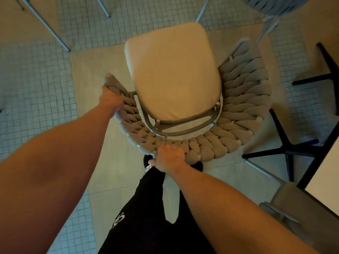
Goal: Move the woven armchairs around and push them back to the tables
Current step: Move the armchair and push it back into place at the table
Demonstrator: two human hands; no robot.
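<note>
A woven armchair (244, 99) with a thick grey braided back and a cream seat cushion (172, 74) stands right below me, seat facing away. My left hand (110, 99) grips the braided rim near the end of its left arm. My right hand (169, 158) grips the middle of the backrest rim, fingers curled over the top. My dark trouser legs are just behind the chair.
A black cross-shaped table base (286, 149) and a white tabletop edge (322, 173) lie to the right. Another woven chair (275, 4) is at the top right, a further one (289, 202) at the lower right. Thin metal legs (49, 28) stand at the top left.
</note>
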